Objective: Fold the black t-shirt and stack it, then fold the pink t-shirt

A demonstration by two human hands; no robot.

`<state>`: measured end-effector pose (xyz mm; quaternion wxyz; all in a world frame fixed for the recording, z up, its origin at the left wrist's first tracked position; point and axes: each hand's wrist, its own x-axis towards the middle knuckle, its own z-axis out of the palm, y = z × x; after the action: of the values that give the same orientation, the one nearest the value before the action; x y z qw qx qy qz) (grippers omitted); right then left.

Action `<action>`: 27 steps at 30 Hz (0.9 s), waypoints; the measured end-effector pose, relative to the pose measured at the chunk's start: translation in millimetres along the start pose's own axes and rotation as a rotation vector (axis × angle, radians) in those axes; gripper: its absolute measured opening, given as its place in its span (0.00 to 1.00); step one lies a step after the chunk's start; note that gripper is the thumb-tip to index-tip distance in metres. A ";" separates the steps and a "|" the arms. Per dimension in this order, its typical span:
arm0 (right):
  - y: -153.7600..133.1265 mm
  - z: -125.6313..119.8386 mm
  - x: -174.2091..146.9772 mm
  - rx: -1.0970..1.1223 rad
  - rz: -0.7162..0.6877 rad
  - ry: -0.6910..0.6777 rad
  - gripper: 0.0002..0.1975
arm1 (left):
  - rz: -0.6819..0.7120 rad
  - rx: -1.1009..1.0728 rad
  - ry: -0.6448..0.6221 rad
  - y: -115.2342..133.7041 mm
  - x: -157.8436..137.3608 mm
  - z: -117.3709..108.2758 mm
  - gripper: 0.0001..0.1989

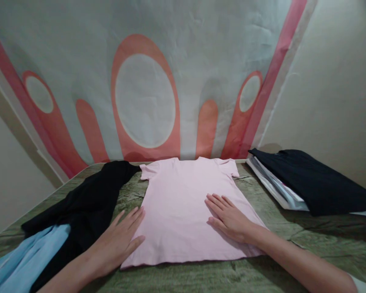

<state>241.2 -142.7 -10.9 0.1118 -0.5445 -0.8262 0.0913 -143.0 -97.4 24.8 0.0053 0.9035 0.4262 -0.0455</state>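
Observation:
A pale pink short-sleeved T-shirt point(177, 211) lies spread flat, its collar and sleeves at the table's far edge and its hem towards me. My left hand point(122, 240) is at the shirt's left side near the hem, fingers stretched out, with the fingertips on the fabric's edge. Flat on the right half of the shirt rests my right hand point(227, 217), palm down and fingers extended. Neither hand grips anything. The shirt's left side edge is partly hidden under my left hand.
On the left lie a black garment point(91, 199) and a light blue garment point(33, 260). A stack of folded clothes at the right has a black one point(311, 175) on top. The wood-patterned table point(201, 278) meets a wall covering point(186, 61) with orange shapes.

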 end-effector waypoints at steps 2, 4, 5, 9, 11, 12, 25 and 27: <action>-8.3 -1.6 0.6 0.031 -0.024 -0.011 0.31 | -0.012 -0.018 -0.016 7.6 6.8 -7.5 0.30; -16.7 -3.6 0.7 0.060 -0.045 -0.023 0.32 | 0.034 -0.054 -0.003 22.3 21.3 -12.5 0.29; -20.7 -4.5 0.3 0.071 -0.054 -0.031 0.32 | 0.075 -0.076 0.005 31.2 30.3 -13.6 0.28; -33.2 -6.8 -4.0 0.092 -0.093 -0.076 0.33 | 0.211 -0.122 0.010 63.1 64.3 -8.6 0.28; -36.1 -7.1 -6.9 0.109 -0.115 -0.092 0.33 | 0.240 -0.116 0.036 70.7 72.9 -2.9 0.28; -36.2 -7.3 -8.1 0.117 -0.127 -0.099 0.33 | 0.249 -0.108 0.053 72.1 74.4 -0.1 0.27; 45.1 -10.5 -3.0 -0.016 0.103 0.042 0.30 | 0.278 -0.044 0.068 60.1 36.1 6.0 0.29; 56.8 -11.4 -0.9 -0.023 0.125 0.107 0.27 | 0.281 -0.066 0.046 58.4 35.2 3.4 0.29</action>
<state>294.8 -121.0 -15.6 0.1434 -0.6005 -0.7844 0.0595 -75.9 -107.7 16.6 0.0312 0.9543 0.2970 -0.0094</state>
